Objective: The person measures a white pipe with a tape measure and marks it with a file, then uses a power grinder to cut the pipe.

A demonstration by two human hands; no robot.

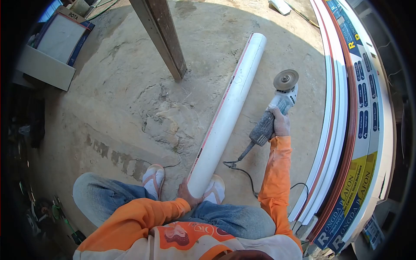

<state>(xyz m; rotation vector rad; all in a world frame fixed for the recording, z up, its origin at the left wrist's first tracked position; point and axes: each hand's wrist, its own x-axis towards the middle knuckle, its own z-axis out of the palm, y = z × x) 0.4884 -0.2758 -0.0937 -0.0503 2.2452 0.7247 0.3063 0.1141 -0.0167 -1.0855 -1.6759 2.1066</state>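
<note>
A long white pipe (232, 104) with a red printed line lies on the concrete floor, its near end by my feet. Around that near end my left hand (187, 196) is closed, between my two sandalled feet. To the right of the pipe, my right hand (281, 122) grips the body of a dusty angle grinder (265, 126). The grinder's round disc (286, 79) points away from me and sits apart from the pipe. Whether the disc is spinning I cannot tell.
A metal post (164, 41) stands left of the pipe's far end. Long panels and labelled boxes (362, 86) line the right side. A black cable (249, 173) runs from the grinder past my right arm. Cardboard boxes (47, 67) sit at the upper left.
</note>
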